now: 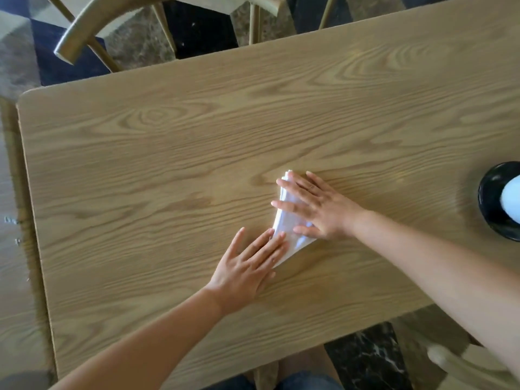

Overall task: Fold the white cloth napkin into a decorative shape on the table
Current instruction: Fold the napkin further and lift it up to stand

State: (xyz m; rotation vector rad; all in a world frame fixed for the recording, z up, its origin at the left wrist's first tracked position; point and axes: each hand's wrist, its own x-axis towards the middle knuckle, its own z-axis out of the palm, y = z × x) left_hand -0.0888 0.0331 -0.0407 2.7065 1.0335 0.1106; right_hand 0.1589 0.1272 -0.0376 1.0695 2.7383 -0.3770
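The white cloth napkin [284, 223] lies folded into a narrow, layered wedge near the middle of the wooden table [168, 153]. My right hand [318, 205] rests flat on its upper part, fingers spread, and covers much of it. My left hand [249, 266] lies flat at the lower left, its fingertips on the napkin's lower edge. Neither hand grips the cloth; both press down on it with straight fingers.
A black bowl [491, 198] with a white object [512, 198] in it stands at the table's right edge. A wooden chair [84, 29] stands beyond the far edge, and part of another chair [455, 364] shows at the near right.
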